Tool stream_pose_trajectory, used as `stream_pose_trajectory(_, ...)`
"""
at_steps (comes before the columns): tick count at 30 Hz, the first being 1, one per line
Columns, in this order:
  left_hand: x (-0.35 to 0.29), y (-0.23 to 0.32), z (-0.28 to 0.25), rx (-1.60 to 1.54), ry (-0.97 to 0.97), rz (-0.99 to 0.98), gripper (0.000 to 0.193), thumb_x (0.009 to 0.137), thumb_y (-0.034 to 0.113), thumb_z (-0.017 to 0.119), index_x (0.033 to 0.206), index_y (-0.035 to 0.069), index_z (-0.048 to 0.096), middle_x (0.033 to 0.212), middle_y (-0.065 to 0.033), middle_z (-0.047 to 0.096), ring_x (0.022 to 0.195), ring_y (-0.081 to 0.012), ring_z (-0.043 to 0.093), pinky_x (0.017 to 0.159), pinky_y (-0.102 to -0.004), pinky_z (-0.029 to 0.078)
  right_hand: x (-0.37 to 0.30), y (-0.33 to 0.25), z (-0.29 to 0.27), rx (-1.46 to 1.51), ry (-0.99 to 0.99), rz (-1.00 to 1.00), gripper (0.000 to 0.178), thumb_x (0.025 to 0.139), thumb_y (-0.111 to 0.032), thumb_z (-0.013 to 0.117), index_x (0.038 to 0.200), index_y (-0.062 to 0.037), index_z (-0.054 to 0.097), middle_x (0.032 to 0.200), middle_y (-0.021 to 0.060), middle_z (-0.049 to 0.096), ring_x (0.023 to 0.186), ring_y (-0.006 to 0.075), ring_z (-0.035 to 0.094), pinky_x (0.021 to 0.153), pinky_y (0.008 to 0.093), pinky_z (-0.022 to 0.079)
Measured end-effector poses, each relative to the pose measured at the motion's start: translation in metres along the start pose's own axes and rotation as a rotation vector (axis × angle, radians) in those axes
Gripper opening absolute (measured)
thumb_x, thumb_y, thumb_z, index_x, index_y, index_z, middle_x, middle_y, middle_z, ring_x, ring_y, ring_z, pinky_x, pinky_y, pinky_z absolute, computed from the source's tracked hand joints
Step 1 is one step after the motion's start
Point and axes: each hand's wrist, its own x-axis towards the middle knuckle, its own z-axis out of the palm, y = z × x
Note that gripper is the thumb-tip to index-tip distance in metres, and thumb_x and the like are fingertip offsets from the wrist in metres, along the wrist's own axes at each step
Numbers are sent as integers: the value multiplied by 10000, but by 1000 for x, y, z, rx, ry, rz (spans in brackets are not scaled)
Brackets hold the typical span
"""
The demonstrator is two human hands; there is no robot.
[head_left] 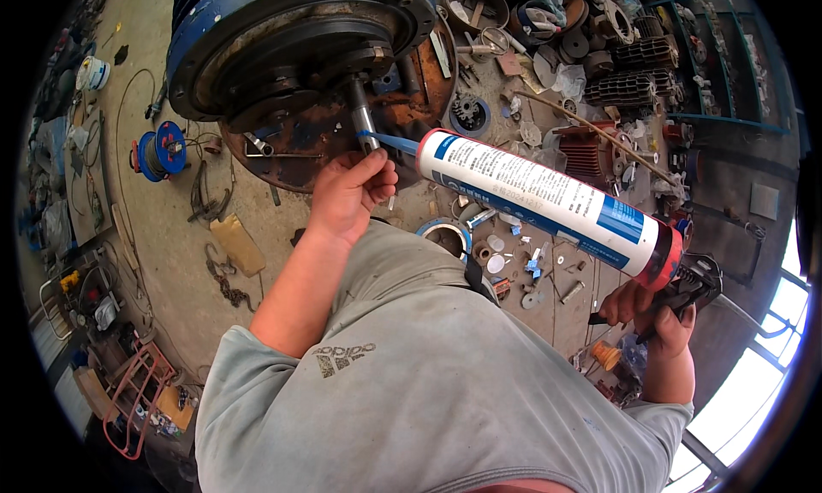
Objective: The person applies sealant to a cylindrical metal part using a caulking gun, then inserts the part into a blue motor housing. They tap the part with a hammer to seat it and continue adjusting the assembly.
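Observation:
My right hand (655, 316) is wrapped round the handle and trigger of a caulking gun (704, 279). A white and blue sealant cartridge (535, 206) lies in the gun, pointing up to the left. Its blue nozzle (399, 144) tapers to a tip at a bare metal shaft (362, 112), where a little blue shows on the metal. My left hand (353, 192) is closed, thumb and fingers pinching the shaft's lower end. The shaft's upper end meets the dark underside of a blue flanged machine housing (300, 65).
A rusty round plate (295, 175) lies below the housing with a wrench (259, 145) on it. A blue cable reel (163, 152) stands on the floor to the left. Motor parts (629, 86) and scrap crowd the far right. A ring (445, 232) and small hardware lie near my waist.

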Motion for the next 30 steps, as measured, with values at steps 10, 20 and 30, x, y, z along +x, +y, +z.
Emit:
stream_pose_trajectory(10,-1,0,-4,-39,-51,-9,158,1029,195,700,1098,56,728,964,-63,767,797,-137,729,722,-274,603,0,0,2,-2,18,-1,449,1015,-465,627,1034,-22,551,814,141,610,757,279,615,737,454,523)
stream_pose_trajectory(20,-4,-1,-4,-91,-80,-4,195,1052,196,661,1147,34,712,988,-90,764,825,-150,741,733,-283,618,0,2,-2,-3,8,5,487,1014,-501,640,1033,-23,554,835,139,622,777,279,619,758,461,526)
stream_pose_trajectory(30,-3,-7,-5,-177,-132,4,275,1075,223,620,1194,-11,703,1019,-115,758,856,-168,743,745,-294,633,-1,3,-3,11,11,6,497,1005,-509,666,1042,-23,569,842,138,629,783,270,620,768,472,532)
